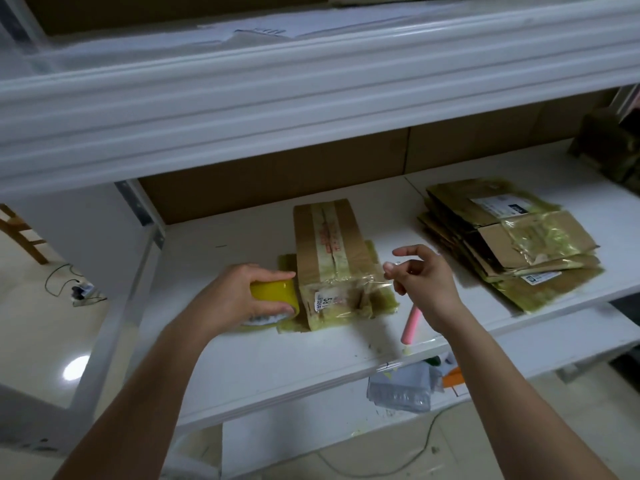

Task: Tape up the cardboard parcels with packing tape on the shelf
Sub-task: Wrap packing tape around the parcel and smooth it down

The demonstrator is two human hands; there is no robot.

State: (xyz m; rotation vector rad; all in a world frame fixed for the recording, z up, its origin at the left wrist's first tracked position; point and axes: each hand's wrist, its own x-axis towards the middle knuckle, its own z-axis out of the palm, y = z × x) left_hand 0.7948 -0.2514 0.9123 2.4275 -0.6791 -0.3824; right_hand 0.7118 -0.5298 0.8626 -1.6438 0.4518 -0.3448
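The left hand [239, 292] grips the yellow tape roll [275, 299], fingers curled over its top, just left of the cardboard parcel [332, 261] on the white shelf [277, 358]. A clear tape strip [375, 284] spans the parcel's near end — its free end pinched at the right hand's [424, 282] fingertips [389, 270]. A pink stick [410, 323] lies below that hand; a parcel stack [509, 240] sits well right.
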